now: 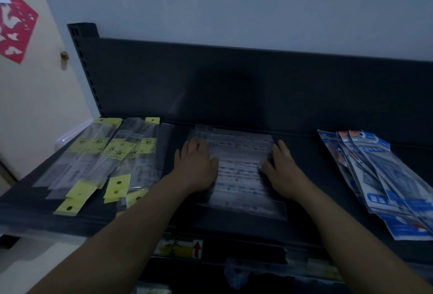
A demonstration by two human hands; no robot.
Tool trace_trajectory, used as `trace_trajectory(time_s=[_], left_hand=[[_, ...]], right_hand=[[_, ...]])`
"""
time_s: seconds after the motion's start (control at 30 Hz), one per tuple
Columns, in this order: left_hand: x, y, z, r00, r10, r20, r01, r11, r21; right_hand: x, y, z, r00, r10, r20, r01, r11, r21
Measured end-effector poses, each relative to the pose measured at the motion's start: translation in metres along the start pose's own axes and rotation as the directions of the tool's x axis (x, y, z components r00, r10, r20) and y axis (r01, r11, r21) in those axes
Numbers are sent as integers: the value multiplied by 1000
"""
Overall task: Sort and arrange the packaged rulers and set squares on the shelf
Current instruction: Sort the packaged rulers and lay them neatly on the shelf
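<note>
Flat palms on the ruler stack.
Your left hand and right hand press its sides; labels unreadable.

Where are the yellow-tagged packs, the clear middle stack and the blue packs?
yellow-tagged packs point(117, 150): head view, on a yellow label halfway along the pile.
clear middle stack point(239, 167): head view, on the top pack's printed face.
blue packs point(384, 176): head view, on the middle of the top pack.
</note>
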State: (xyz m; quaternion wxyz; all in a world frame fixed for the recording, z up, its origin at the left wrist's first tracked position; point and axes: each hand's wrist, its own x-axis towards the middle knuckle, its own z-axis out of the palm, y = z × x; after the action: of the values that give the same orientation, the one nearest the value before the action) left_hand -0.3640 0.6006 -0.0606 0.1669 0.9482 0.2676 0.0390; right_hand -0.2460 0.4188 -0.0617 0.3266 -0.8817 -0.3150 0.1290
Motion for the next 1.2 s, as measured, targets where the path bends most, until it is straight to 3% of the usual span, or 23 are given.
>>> trace_trajectory(time_s=[0.13,0.27,0.33,0.47,0.53,0.77,0.87,0.93,1.03,1.13,1.2], left_hand=[[-32,-2,-30,982,99,-163,-114,990,-81],[-63,-39,-66,936,-4,-352,-68,979,-192],[-70,-70,-77,905,-67,-421,-1,987,-159],[-72,-131,-89,908,-241,-341,221,970,-96],[-69,-147,-90,927,-264,-266,250,964,-86],[-50,-167,-98,970,-223,-98,198,956,-217],[-47,-181,-107,988,-141,-58,108,915,-388],[-45,-195,-118,986,-130,-105,71,897,-437],[-40,-221,-128,962,-162,-218,54,901,-431],[-40,-237,-121,973,-158,-169,89,930,-356],[-41,-242,-113,983,-124,-138,83,958,-274]], right_hand=[[-5,-15,-10,992,-58,-113,43,990,-132],[-14,-47,-12,991,-108,-81,92,979,-181],[-20,-69,-4,989,-138,-45,127,974,-188],[-24,-117,26,976,-216,14,215,959,-187],[-23,-138,46,967,-247,60,254,949,-186],[-10,-190,109,964,-195,183,235,946,-226],[-6,-198,122,976,-144,161,182,948,-260],[-4,-201,128,983,-140,120,168,949,-267],[-5,-199,137,985,-126,121,156,948,-278],[-5,-194,141,993,-72,93,107,888,-448],[-6,-194,140,996,-65,66,89,883,-461]])
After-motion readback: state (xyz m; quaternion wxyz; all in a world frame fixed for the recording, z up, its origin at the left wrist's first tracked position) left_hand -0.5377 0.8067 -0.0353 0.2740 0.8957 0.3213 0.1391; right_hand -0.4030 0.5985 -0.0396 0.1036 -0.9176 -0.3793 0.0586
